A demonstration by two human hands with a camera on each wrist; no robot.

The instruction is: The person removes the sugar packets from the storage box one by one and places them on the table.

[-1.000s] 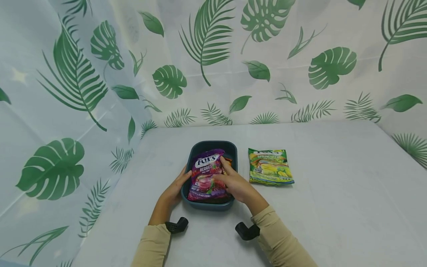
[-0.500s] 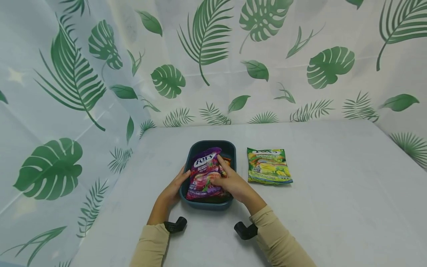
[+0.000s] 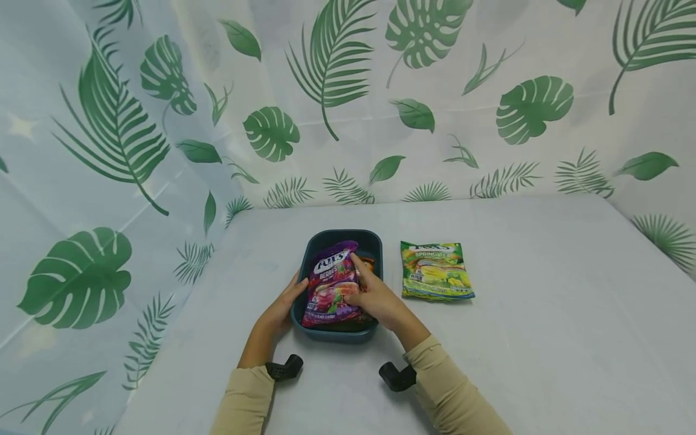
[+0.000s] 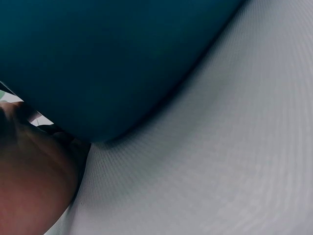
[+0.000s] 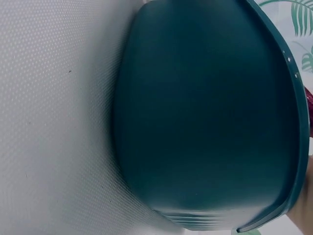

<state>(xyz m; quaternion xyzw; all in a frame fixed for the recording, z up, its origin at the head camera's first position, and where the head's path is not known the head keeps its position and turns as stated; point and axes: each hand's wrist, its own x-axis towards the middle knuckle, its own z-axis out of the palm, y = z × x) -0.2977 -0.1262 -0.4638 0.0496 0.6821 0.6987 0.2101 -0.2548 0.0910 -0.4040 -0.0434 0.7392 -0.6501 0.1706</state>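
A dark teal plastic bin (image 3: 336,336) stands on the table, and its outer wall fills much of both wrist views. My left hand (image 3: 278,309) holds the bin's left side, thumb at the rim and the other fingers mostly hidden behind the wall. Inside leans a purple bag of Fox's Berries candy (image 3: 328,296), slightly tilted. My right hand (image 3: 383,302) reaches over the right rim and grips the bag's right edge, thumb on its front. Beside that edge, partly covered, shows an orange packet (image 3: 367,263) in the bin.
To the right of the bin lies a green and yellow bag of Fox's Spring Tea candy (image 3: 437,272) on the white-covered table (image 3: 544,314). A leaf-patterned curtain (image 3: 348,151) hangs behind and on the left. Each wrist wears a black camera mount (image 3: 398,377).
The purple candy bag has tilted slightly to the left in the bin, with my right hand on it. My left hand stays at the bin's side. The whole head view has shifted a little.
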